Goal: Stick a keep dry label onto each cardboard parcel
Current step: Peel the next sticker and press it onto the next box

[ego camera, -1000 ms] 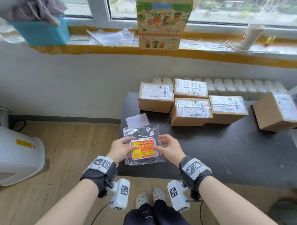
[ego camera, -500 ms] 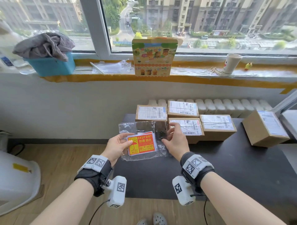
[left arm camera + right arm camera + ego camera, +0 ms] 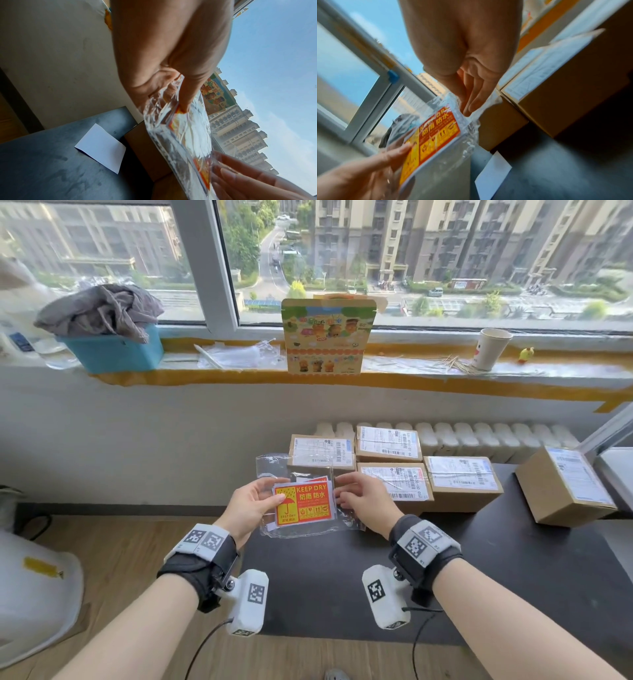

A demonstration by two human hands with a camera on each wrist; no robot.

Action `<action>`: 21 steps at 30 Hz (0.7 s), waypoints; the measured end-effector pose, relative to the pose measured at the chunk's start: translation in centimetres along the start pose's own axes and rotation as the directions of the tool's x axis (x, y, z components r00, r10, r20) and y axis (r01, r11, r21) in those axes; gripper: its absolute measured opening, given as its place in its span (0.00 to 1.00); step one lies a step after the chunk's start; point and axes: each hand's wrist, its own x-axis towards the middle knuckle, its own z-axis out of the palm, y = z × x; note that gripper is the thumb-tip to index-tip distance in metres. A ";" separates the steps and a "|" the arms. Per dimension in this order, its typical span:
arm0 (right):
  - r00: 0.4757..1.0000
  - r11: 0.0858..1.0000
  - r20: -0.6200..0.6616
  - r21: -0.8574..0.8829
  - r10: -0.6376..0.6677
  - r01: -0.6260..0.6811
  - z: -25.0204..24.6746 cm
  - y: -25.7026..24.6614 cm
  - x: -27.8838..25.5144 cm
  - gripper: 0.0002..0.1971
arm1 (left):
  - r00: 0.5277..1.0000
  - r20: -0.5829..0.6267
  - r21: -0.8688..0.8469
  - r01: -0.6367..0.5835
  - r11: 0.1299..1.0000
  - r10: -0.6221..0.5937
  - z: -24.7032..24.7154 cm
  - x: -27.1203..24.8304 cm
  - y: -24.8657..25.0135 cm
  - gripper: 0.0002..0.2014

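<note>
A clear plastic bag [image 3: 298, 529] holds a stack of red-and-yellow KEEP DRY labels [image 3: 305, 503]; both hands hold it in the air above the dark table's [image 3: 342, 577] left end. My left hand [image 3: 274, 496] pinches the bag's left edge, thumb on the top label [image 3: 181, 109]. My right hand [image 3: 339, 498] pinches the bag's right edge with its fingertips [image 3: 471, 106]. Behind the bag stand cardboard parcels with white shipping slips: a cluster [image 3: 394, 479] of several, and one more [image 3: 565, 484] at the far right.
A white paper slip [image 3: 101, 147] lies on the table under the bag. The windowsill behind carries a blue bin [image 3: 113, 350], a printed carton [image 3: 327, 337] and a paper cup [image 3: 491, 347]. A white container [image 3: 30, 587] stands on the wooden floor to the left.
Both hands have lifted the bag of labels up off the table toward the parcels. My right hand has shifted along the bag's right edge. The head view has tilted up.
</note>
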 end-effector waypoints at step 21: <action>0.996 0.975 0.018 0.202 0.092 -0.093 0.5 -0.3 0.2 0.05 | 0.999 -0.034 -0.031 -0.013 0.999 0.012 -0.4 -0.1 -0.8 0.11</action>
